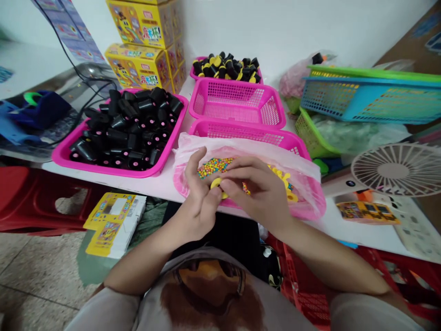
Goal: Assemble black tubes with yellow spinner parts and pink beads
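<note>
Between my two hands is a small round yellow plastic piece (216,183), pinched by thumbs and fingers. My left hand (200,202) grips it from the left, with its index finger raised. From the right, my right hand (262,193) presses thumb and fingertips onto the piece and covers part of it. Both hands are over a pink basket (319,209) lined with a clear plastic bag (234,146). Inside lie many tiny coloured beads (215,167) and several yellow pieces (280,175), partly hidden by my right hand.
A pink basket (144,173) of black cups (127,124) stands left. Behind are another pink basket (237,119) and one of black-and-yellow pieces (227,66). Yellow boxes (138,66) are stacked at the back. Blue basket (372,101) and white fan (396,170) stand right; flattened cartons (113,220) lie lower left.
</note>
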Demonstrator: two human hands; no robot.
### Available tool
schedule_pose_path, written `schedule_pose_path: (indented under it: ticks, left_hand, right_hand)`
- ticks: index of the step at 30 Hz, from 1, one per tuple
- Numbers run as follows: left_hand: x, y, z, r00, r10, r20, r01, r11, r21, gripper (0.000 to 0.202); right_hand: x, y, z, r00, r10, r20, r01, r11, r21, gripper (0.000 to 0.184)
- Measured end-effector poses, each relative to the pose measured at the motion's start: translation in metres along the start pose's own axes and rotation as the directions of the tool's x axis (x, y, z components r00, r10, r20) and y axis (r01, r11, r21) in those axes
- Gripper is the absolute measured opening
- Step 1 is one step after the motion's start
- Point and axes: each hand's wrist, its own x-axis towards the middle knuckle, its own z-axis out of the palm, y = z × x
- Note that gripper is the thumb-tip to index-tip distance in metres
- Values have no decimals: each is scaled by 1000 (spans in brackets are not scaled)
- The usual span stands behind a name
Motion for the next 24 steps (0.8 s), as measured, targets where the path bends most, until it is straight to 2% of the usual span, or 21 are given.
schedule_pose_path:
  ticks: [2,4,5,7,10,12,14,15,17,19,20,22,24]
  left_hand:
    - [-1,3,4,993,-119,-3,116,974,-193,66]
    - [2,11,8,966,-257,23,248,901,-355,66]
    - [3,16,10,946,-319,61,314,851,-421,67]
    - [6,26,14,903,-397,166,420,727,-544,68]
    - [8,36,19,877,-411,248,460,569,-682,70]
    - [7,37,21,875,-411,256,458,527,-716,70]
    - [3,33,22,874,-405,267,465,545,-697,73]
    - [-1,29,23,885,-389,256,451,580,-678,76]
    - [-8,20,22,933,-295,209,359,698,-619,85]
    - [-15,11,20,983,-123,135,176,834,-523,86]
    - [-16,8,17,993,-6,121,61,887,-457,81]
    - [-13,6,7,963,218,159,-165,941,-295,62]
    - [-6,10,-5,911,329,247,-315,944,-96,40]
  right_hand:
    - [-3,4,-4,963,-236,129,247,966,-75,28]
    - [-7,7,-7,904,-347,250,378,922,-86,51]
    - [-10,8,-8,894,-360,267,396,913,-95,57]
    - [-16,10,-6,911,-351,216,382,917,-118,57]
    - [-25,8,1,928,-350,125,366,920,-138,56]
    - [-30,5,4,938,-339,76,347,927,-141,56]
    - [-32,3,4,951,-307,45,310,945,-102,53]
    - [-32,3,2,962,-269,53,272,961,-57,52]
    - [-30,3,-6,974,-205,93,197,977,88,49]
    - [-25,3,-13,976,-180,125,143,955,258,39]
    - [-22,4,-16,976,-180,125,129,933,335,31]
    - [-17,5,-18,984,-132,122,61,885,461,23]
    - [-13,6,-17,982,38,186,-135,825,548,36]
